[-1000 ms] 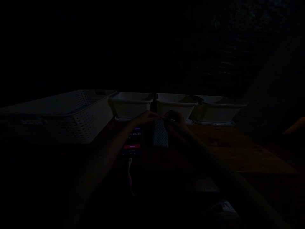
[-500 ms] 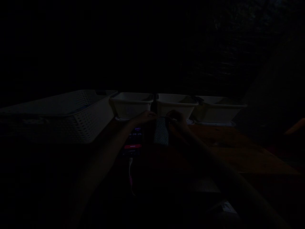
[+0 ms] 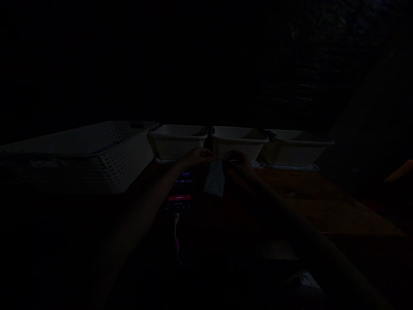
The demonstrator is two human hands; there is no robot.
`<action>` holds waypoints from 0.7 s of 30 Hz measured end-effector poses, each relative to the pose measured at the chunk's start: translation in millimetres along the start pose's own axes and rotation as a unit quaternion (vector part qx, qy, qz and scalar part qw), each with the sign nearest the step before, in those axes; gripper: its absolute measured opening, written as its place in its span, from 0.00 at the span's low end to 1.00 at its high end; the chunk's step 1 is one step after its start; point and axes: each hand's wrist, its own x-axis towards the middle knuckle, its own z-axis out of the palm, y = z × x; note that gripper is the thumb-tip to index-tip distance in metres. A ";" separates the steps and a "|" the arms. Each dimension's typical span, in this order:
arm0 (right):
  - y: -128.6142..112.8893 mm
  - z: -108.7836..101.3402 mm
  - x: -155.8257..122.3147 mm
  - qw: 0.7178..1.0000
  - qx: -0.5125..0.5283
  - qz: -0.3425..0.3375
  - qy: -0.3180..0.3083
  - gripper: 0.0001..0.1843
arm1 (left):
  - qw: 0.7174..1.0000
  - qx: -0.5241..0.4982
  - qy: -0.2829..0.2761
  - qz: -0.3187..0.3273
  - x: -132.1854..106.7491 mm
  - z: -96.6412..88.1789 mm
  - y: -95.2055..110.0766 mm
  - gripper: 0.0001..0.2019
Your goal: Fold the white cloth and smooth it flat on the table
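The scene is very dark. A grey-blue, knit-looking piece of fabric (image 3: 214, 178) hangs below my two hands, its lower end tilted to the left. My left hand (image 3: 198, 157) is closed, its fingertips pinching the fabric's top edge from the left. On the right side of that edge, the fingers of my right hand (image 3: 238, 160) are bent and pressed together on it. Finer detail between the fingertips is lost in the shadow. Under my left forearm lies a lit phone (image 3: 180, 191) showing running digits and a red button.
A white perforated basket (image 3: 132, 159) stands at the left. Beside it three pale tubs line the back: a left tub (image 3: 179, 146), a middle tub (image 3: 240, 146) and a right tub (image 3: 293, 153). A white cable (image 3: 176, 226) runs from the phone over the wooden table (image 3: 338, 211).
The fabric has swung, its lower end shifting to the left, and its top has dropped slightly. Both hands have moved only a little. The phone's digits have advanced.
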 end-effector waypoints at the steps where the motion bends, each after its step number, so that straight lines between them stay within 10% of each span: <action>1: -0.3 0.2 0.0 1.000 0.006 -0.002 -0.003 0.19 | 1.000 -0.001 -0.008 -0.001 -0.4 0.5 0.4 0.20; 11: -2.2 3.5 -0.1 0.998 0.063 0.015 -0.012 0.20 | 0.994 0.078 -0.067 0.034 -0.1 2.1 1.6 0.17; 21: -10.3 23.4 -15.0 0.991 0.063 0.096 -0.061 0.25 | 0.999 -0.019 0.050 0.002 -0.3 4.5 6.1 0.19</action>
